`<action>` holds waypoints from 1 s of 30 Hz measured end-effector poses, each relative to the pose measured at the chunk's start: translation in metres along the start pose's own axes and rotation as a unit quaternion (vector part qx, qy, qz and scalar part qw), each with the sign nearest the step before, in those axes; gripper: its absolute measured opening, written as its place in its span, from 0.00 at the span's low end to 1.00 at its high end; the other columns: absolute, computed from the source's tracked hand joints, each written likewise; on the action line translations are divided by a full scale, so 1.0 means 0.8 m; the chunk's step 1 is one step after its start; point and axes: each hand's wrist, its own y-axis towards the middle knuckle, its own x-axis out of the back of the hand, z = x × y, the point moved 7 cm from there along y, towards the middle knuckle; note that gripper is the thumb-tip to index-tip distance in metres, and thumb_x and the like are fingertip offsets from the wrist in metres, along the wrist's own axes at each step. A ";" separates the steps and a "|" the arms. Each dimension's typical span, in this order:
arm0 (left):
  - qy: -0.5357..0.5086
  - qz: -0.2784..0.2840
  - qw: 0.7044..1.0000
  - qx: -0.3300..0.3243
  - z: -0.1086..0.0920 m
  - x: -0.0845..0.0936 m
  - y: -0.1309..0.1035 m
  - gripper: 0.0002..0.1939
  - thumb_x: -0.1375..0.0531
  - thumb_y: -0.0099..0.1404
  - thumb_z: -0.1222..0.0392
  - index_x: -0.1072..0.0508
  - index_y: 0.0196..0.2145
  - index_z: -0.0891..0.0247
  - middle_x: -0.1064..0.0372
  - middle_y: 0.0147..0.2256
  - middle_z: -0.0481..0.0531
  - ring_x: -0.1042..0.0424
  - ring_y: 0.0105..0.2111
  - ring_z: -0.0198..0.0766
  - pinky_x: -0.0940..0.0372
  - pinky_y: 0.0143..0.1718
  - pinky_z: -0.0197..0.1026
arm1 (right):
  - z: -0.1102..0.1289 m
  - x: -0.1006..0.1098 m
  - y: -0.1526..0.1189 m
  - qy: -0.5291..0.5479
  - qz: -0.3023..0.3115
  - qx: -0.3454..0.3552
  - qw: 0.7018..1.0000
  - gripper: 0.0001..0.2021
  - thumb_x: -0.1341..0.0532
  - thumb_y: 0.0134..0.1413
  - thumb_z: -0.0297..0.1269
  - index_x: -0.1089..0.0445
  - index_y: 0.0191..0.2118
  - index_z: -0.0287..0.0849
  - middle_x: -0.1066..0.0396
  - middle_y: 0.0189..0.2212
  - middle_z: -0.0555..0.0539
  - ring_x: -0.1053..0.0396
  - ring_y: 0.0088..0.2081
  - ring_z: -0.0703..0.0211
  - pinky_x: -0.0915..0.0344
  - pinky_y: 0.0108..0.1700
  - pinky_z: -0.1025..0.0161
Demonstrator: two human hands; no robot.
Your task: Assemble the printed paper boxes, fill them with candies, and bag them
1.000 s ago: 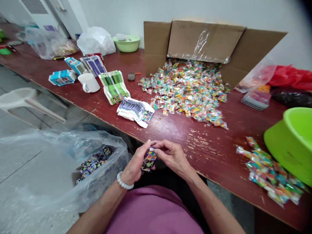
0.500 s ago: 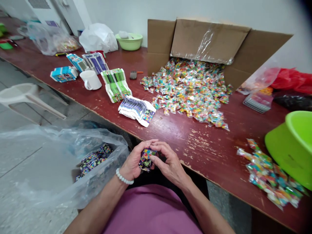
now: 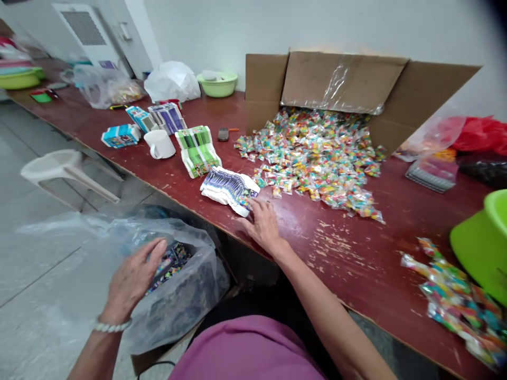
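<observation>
My left hand (image 3: 132, 277), a pale bead bracelet on its wrist, is over the clear plastic bag (image 3: 186, 311) at the lower left. Its fingers are stretched out, with no held item visible. Dark, colourful packets (image 3: 176, 261) lie inside the bag, partly hidden by that hand. On the red table, my right hand (image 3: 261, 224) reaches the right end of a fanned stack of purple and white packets (image 3: 225, 187). Its thumb and fingers are apart at the end packet, not closed round it.
Wrapped candies (image 3: 317, 153) spill from an open cardboard box (image 3: 340, 82). Left of them are a green packet stack (image 3: 198, 150), a white mug (image 3: 159, 144) and blue packets (image 3: 121, 136). More candies (image 3: 455, 295) lie by a green basin (image 3: 481, 243). A white stool (image 3: 59, 166) stands left.
The dark packet between my hands is no longer seen there. My hands have parted: the left moved left over the bag, the right up to the purple stack. The view has shifted.
</observation>
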 end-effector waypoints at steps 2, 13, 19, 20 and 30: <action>-0.017 -0.021 0.999 -0.045 -0.013 -0.001 -0.007 0.27 0.49 0.66 0.40 0.26 0.52 0.60 0.29 0.54 0.56 0.33 0.55 0.54 0.43 0.59 0.53 | 0.001 -0.019 0.008 -0.070 0.011 -0.019 0.997 0.30 0.34 0.55 0.48 0.37 0.60 0.39 0.37 0.60 0.36 0.41 0.56 0.38 0.40 0.54 0.45; -0.322 0.089 0.936 -0.110 -0.128 -0.078 -0.026 0.21 0.40 0.63 0.45 0.25 0.47 0.62 0.24 0.42 0.55 0.26 0.38 0.41 0.35 0.39 0.38 | -0.011 -0.014 0.013 -0.126 -0.026 0.012 0.992 0.10 0.46 0.68 0.34 0.27 0.43 0.41 0.25 0.44 0.41 0.33 0.43 0.51 0.41 0.45 0.56; -0.596 0.447 0.664 0.058 -0.201 -0.164 -0.042 0.25 0.41 0.64 0.41 0.27 0.45 0.68 0.24 0.38 0.60 0.24 0.36 0.42 0.32 0.42 0.44 | 0.023 0.048 -0.041 -0.126 -0.110 0.081 0.983 0.09 0.46 0.68 0.34 0.28 0.42 0.42 0.24 0.45 0.42 0.32 0.42 0.51 0.48 0.47 0.52; -0.624 0.471 0.618 0.079 -0.211 -0.173 -0.043 0.25 0.41 0.65 0.41 0.27 0.43 0.68 0.24 0.36 0.59 0.24 0.35 0.40 0.31 0.41 0.43 | 0.037 0.053 -0.057 -0.121 -0.103 0.116 0.981 0.08 0.45 0.67 0.33 0.28 0.44 0.43 0.23 0.45 0.44 0.32 0.41 0.52 0.48 0.46 0.52; -0.543 0.508 0.666 -0.066 -0.218 -0.185 -0.072 0.27 0.27 0.47 0.45 0.23 0.36 0.69 0.28 0.29 0.54 0.29 0.28 0.37 0.36 0.32 0.37 | 0.057 0.093 -0.114 0.110 -0.128 0.086 0.982 0.12 0.44 0.63 0.29 0.33 0.51 0.45 0.26 0.44 0.43 0.31 0.44 0.51 0.38 0.46 0.53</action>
